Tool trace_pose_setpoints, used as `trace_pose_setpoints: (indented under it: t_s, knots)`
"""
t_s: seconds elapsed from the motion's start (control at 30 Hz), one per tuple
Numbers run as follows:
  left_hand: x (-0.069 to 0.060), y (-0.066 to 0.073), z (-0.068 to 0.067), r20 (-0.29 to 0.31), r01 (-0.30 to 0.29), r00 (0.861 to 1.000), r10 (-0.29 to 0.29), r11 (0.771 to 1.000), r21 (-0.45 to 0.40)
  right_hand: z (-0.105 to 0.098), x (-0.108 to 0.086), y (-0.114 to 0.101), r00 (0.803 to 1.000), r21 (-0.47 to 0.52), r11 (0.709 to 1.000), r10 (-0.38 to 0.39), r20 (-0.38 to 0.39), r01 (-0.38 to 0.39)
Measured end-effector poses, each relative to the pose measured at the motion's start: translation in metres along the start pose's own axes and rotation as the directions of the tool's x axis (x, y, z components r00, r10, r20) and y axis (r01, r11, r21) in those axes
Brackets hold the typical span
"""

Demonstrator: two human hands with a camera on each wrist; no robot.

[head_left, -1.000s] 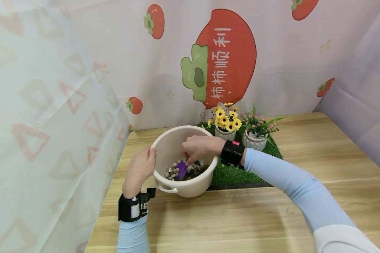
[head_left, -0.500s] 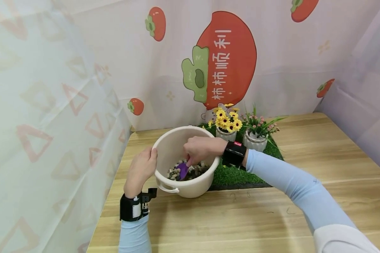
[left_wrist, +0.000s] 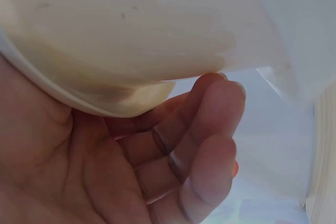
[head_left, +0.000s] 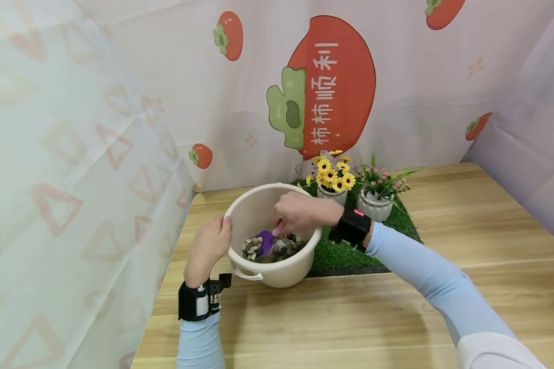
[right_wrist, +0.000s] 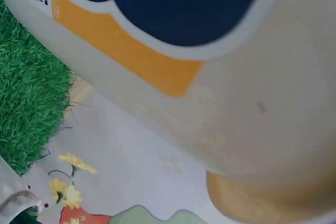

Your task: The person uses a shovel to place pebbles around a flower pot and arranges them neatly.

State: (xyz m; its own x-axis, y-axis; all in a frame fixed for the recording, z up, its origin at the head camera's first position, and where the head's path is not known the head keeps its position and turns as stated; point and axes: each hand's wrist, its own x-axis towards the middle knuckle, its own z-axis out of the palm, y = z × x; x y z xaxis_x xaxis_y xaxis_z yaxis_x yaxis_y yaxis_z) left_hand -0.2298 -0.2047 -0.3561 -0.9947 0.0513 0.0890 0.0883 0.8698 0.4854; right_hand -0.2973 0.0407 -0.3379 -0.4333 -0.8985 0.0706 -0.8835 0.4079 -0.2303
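From afar I see the right grip point(head_left: 303, 211) pinching the purple scoop point(head_left: 265, 241), which slants toward eight o'clock among pebbles point(head_left: 252, 248); the left grip point(head_left: 208, 243) holds the bucket point(head_left: 286, 272) at nine o'clock.

Potted yellow flowers point(head_left: 331, 176) and pink flowers point(head_left: 380, 188) are standing on artificial grass point(head_left: 343, 254); behind the wooden table point(head_left: 471, 215), a fruit-printed cloth point(head_left: 189, 92) is hanging.
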Motion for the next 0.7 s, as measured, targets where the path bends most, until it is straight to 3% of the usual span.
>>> trace_pose_setpoints:
  t_s: [0.2, 0.43, 0.7]
  knots:
    - [0.001, 0.000, 0.000, -0.008, 0.001, 1.000, -0.001, 1.000, 0.002, -0.009, -0.012, 0.001, 0.995, -0.030, 0.999, 0.029, -0.100, -0.033]
    - [0.000, -0.003, -0.001, 0.005, 0.013, 1.000, -0.013, 1.000, -0.019, -0.001, -0.020, -0.006, 0.977, -0.088, 0.996, -0.008, -0.212, -0.011]
    - [-0.001, -0.003, -0.001, 0.017, 0.003, 1.000, -0.003, 0.999, -0.040, -0.001, -0.029, -0.010, 0.961, -0.062, 0.998, 0.013, -0.277, -0.031]
